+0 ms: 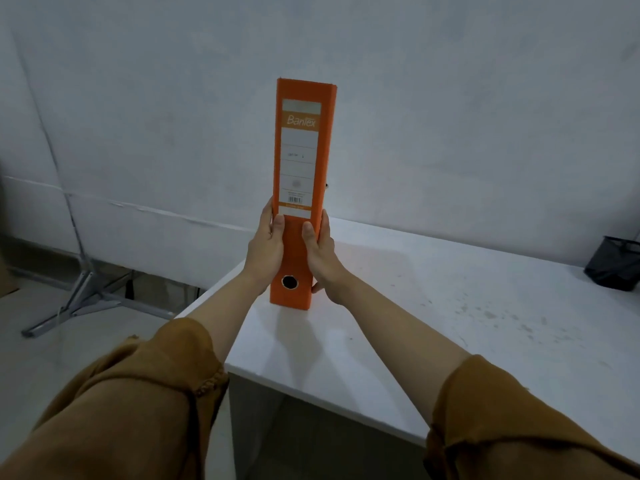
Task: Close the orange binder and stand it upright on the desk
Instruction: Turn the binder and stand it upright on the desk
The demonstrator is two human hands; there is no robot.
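- Head view: closed orange cardboard lever-arch binder (pixel 300 188), white spine label, round finger hole low on the spine; stands upright on the white laminate worktop (pixel 450 306) near its left edge, spine toward the camera
- Left hand (pixel 265 251): grip closed on the binder's left side, thumb across the spine
- Right hand (pixel 323 258): grip closed on the right side, thumb likewise on the spine
- Black mesh pen holder (pixel 613 266): far right of the worktop, well apart from the binder
- Grey metal stand base (pixel 79 299): on the floor at left

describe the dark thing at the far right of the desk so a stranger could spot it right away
Start from the white desk and follow its top to the far right edge by the wall. There sits a small black mesh container, the only dark item, far from the upright orange binder.
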